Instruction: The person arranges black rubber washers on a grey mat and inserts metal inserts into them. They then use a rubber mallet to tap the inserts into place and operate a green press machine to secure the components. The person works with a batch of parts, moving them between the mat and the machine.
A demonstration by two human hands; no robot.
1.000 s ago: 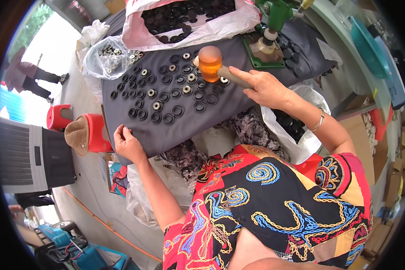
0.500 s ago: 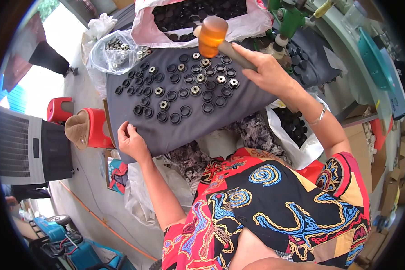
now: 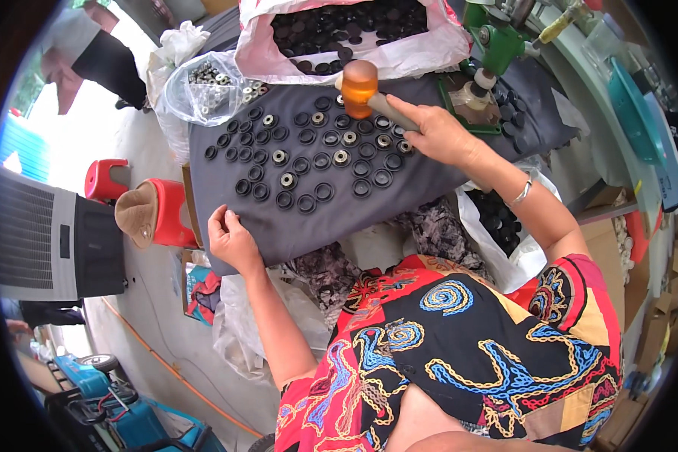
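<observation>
In my right hand (image 3: 441, 137) is the grey handle of a mallet (image 3: 360, 89), its amber head over the far rows of parts. Below it, black rings (image 3: 306, 203) lie spread in loose rows on a dark grey cloth (image 3: 309, 233). Several of the rings have silver metal pieces (image 3: 288, 180) seated in their centres. My left hand (image 3: 235, 241) rests by the near left edge of the cloth, its fingers curled in and the thumb close to them. Whatever those fingers hold, if anything, is too small to make out.
A white sack (image 3: 252, 45) of black discs stands at the far side. Metal pieces fill a plastic-lined bowl (image 3: 175, 94) at far left. A green machine (image 3: 497, 47) is at far right; another bag (image 3: 535, 260) of black parts sits below. Red stools (image 3: 173, 218) stand left.
The mallet has come down closer to the rings. My view has shifted slightly, so the table sits further right and lower. A person in the left background has moved further into view.
</observation>
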